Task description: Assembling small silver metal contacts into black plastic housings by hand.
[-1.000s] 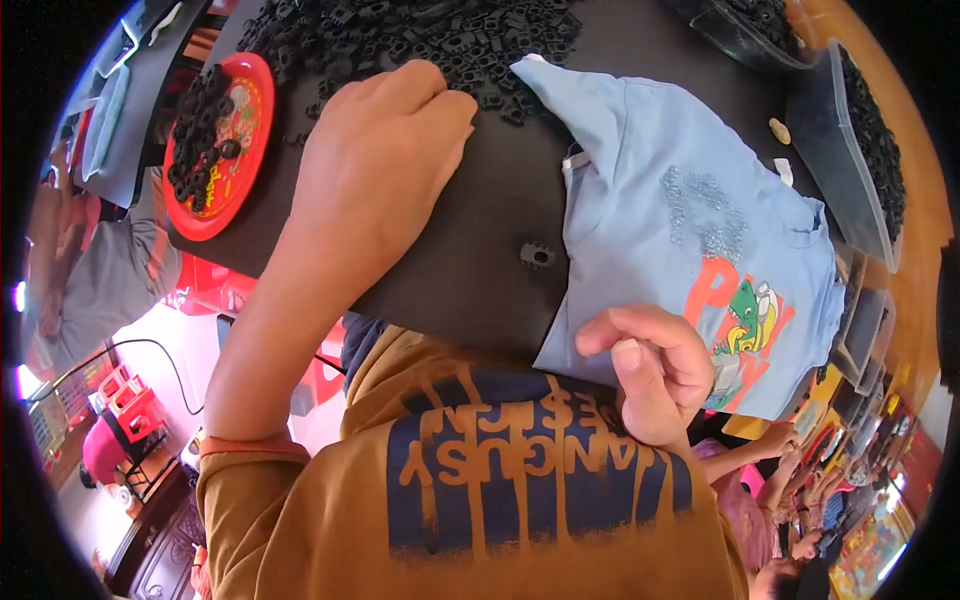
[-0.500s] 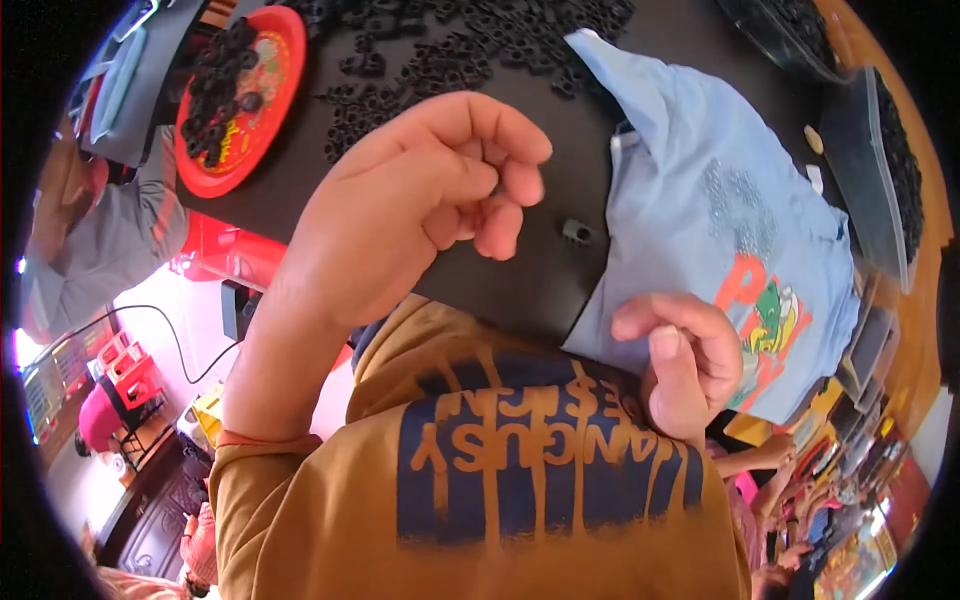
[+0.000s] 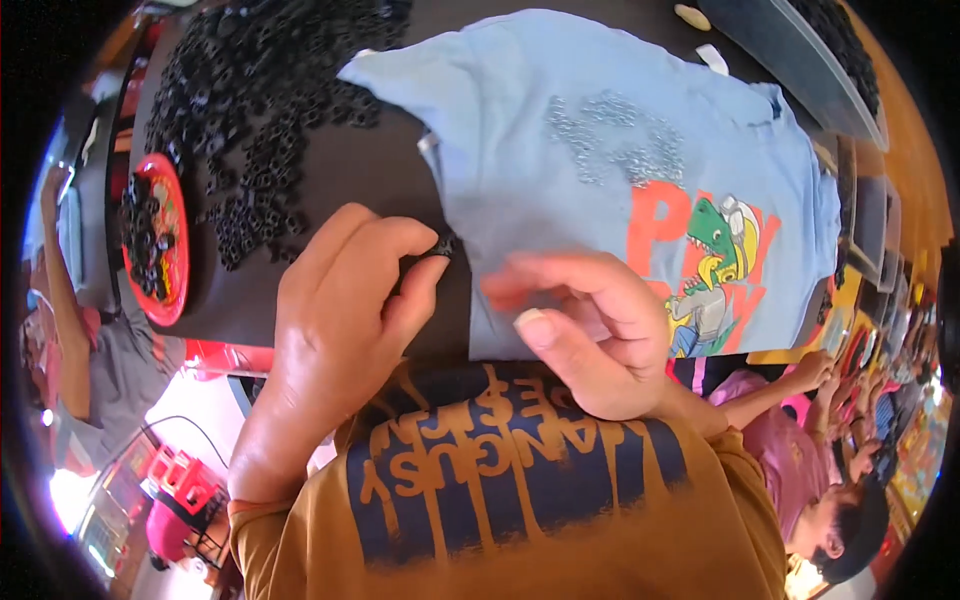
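Observation:
My left hand (image 3: 345, 285) is over the dark table at the shirt's left edge. Its thumb and forefinger close on a small black plastic part (image 3: 446, 243). To its right, my right hand (image 3: 600, 335) hovers above the near edge of a light blue printed shirt (image 3: 520, 110). Its thumb and curled fingers stand apart, the fingertips are smeared by motion, and nothing shows clearly between them. Many tiny silvery metal pieces (image 3: 615, 135) lie scattered on the shirt, above its dinosaur print.
A big heap of small black parts (image 3: 270, 90) covers the table's far left. Near it stands a red plate (image 3: 178, 245) with more black parts. A clear bin (image 3: 800, 70) of black pieces is at the far right. Other people sit at both sides, one in pink (image 3: 780, 430).
The view has swung to the right. My left hand has moved down to the black part beside the shirt and pinched it. My right hand has come closer to the left, its fingers more spread.

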{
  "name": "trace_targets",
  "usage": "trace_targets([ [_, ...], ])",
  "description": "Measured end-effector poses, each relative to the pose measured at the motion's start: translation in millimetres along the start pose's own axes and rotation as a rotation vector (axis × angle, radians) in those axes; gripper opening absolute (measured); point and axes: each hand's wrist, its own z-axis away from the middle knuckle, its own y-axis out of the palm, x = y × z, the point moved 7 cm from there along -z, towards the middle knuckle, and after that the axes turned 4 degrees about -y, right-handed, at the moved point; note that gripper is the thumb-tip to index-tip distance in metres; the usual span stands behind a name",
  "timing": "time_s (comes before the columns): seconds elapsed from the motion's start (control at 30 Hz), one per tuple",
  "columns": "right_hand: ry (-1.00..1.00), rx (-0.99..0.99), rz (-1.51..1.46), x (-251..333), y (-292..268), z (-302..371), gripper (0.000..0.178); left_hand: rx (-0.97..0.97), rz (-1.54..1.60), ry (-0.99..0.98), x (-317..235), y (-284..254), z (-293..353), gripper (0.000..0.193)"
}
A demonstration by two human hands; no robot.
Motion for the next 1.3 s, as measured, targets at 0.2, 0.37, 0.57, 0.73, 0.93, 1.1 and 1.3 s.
trace_targets([
  [0.2, -0.143, 0.02, -0.002, 0.7, -7.1, -2.1, 0.038, -0.079, 0.085, -0.005, -12.2, -3.2, -11.0, 0.022],
  [0.37, 0.03, 0.047, -0.134, -1.3, -9.5, 1.9, 0.035, 0.058, 0.275, 0.048, -35.8, 2.3, -16.8, 0.021],
  [0.57, -0.101, -0.145, -0.227, -7.1, -17.6, 1.6, 0.026, 0.077, 0.181, 0.153, -41.0, -7.7, -40.5, 0.02],
  [0.73, -0.221, 0.014, -0.066, 11.0, -16.3, -4.3, 0.027, 0.016, -0.013, 0.244, -32.3, 15.1, -87.6, 0.018],
  [0.93, -0.237, 0.035, -0.096, 8.7, -16.4, -2.1, 0.03, 0.118, -0.21, 0.299, -29.5, 33.6, -96.5, 0.012],
  [1.1, -0.227, 0.035, -0.094, 10.5, -19.2, -3.7, 0.031, 0.176, -0.096, 0.186, -22.2, 29.8, -95.5, 0.009],
  [1.3, -0.259, 0.008, -0.085, 9.0, -19.6, -3.9, 0.032, 0.184, -0.095, 0.096, -14.6, 27.3, -87.8, 0.01],
])
